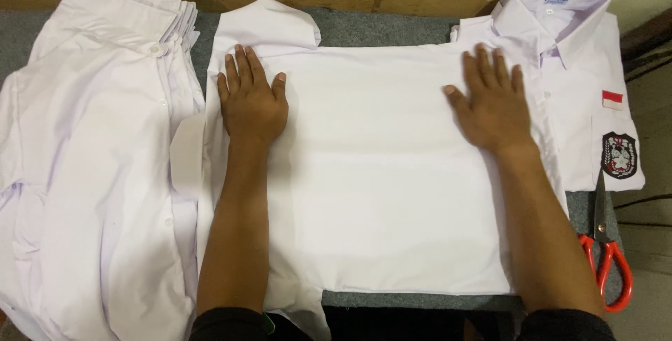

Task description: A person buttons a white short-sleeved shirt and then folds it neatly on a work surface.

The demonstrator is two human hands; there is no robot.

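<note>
The tabletop (378,27) is covered in grey felt-like cloth and backs onto a wooden board. A white shirt (378,187) lies spread flat across its middle, back side up. A pile of white shirts (98,173) lies at the left end. A folded white shirt (567,54) with a collar and sewn badges lies at the right end. Red-handled scissors (609,257) lie near the right front edge, just beside the spread shirt.
</note>
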